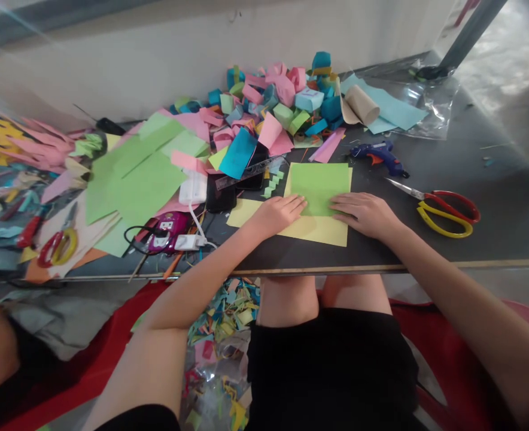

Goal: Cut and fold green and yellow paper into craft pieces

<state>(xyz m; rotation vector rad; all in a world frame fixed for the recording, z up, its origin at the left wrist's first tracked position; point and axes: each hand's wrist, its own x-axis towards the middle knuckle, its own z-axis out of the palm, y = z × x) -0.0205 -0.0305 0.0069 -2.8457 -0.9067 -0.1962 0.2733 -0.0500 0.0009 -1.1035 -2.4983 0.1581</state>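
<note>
A green sheet of paper lies on top of pale yellow paper near the table's front edge. My left hand rests flat at the green sheet's lower left corner, fingers stretched out over both papers. At the lower right corner my right hand presses down the same way, its fingers extended. To the right lie scissors with red and yellow handles, blades parted a little. A blue glue gun is just behind them. Small folded light green strips sit left of the green sheet.
Behind is a heap of pink, blue and green paper loops. Large green sheets, a purple power socket and a second pair of scissors are to the left. Paper scraps cover the floor. Another person's arm shows at far left.
</note>
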